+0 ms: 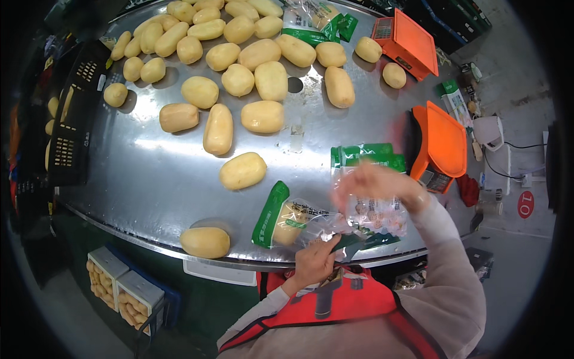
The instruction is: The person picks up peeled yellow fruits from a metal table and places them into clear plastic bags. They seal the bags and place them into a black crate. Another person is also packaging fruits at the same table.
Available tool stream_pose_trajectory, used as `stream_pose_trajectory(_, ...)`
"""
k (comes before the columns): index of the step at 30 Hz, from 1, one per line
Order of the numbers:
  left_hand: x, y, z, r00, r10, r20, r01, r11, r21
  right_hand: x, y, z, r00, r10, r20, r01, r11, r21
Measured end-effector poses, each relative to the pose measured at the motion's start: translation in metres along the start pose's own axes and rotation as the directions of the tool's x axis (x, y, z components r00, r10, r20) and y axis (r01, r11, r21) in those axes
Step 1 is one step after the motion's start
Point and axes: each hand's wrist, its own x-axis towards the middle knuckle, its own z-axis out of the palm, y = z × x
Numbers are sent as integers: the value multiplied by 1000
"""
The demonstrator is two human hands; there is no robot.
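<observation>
Near the table's front edge, my left hand [315, 260] is closed on the gathered clear end of a plastic bag [293, 221]. This bag has a green band, and a pale root vegetable shows inside it. My right hand [373, 182] is over a stack of flat, printed green-and-clear bags [382, 218], blurred by motion, so its fingers cannot be read. To the left of the filled bag lies a loose pale yellow, oblong root vegetable [205, 242], which looks like a lotus root piece. Another root vegetable [243, 171] lies farther up the table.
Many more root vegetables [263, 116] spread over the metal table [143, 173], densest at the far left. Two orange scales [442, 140] stand along the right side. A black crate [75, 119] is at the left edge. Filled bins [128, 287] sit below, at lower left.
</observation>
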Motion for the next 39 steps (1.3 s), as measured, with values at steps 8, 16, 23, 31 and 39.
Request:
stream_pose_trajectory(8,1,-4,-5,1000,-13,-5,13,1000,-22,202,73,-35,792,-520,-319,-275,163,-947)
stream_pose_trajectory(16,-3,4,-3,999,-6,33,6,1000,-3,170,61,-40,859,86,-504,-98,995,2)
stream_pose_trajectory(23,-9,16,9,998,39,57,-44,994,96,46,19,0,899,-282,-334,414,306,857)
stream_pose_trajectory(31,-23,43,28,997,55,53,-65,978,198,-28,84,17,887,-68,-457,461,169,871)
stream_pose_trajectory(39,-27,66,47,998,-19,-53,34,953,301,-53,55,45,845,-488,-219,179,-127,976)
